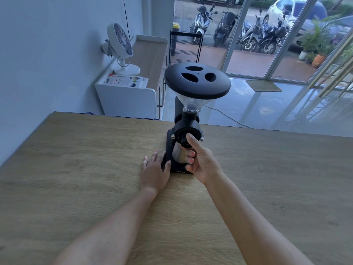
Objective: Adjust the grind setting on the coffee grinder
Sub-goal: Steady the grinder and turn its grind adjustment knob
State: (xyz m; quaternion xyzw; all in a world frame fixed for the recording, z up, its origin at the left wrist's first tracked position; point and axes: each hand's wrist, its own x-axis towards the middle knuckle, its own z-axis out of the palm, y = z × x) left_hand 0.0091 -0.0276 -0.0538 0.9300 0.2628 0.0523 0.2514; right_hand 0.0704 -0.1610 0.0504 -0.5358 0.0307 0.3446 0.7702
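Observation:
A black coffee grinder (188, 123) stands near the far edge of a wooden table (86, 169). It has a clear funnel hopper under a wide black lid (197, 81). A steel cup (178, 153) sits on its base below the round front dial. My right hand (200, 159) grips the black dial knob (184, 140), thumb up on its right side, fingers curled beneath in front of the cup. My left hand (154, 169) lies flat on the table, its fingers apart and its thumb against the base's left edge.
Beyond the table's far edge stands a white cabinet (129, 100) with a white fan (121, 48) and a magazine on it. A black wire rack (185, 46) stands by glass doors. A cable runs over the tiled floor behind the grinder.

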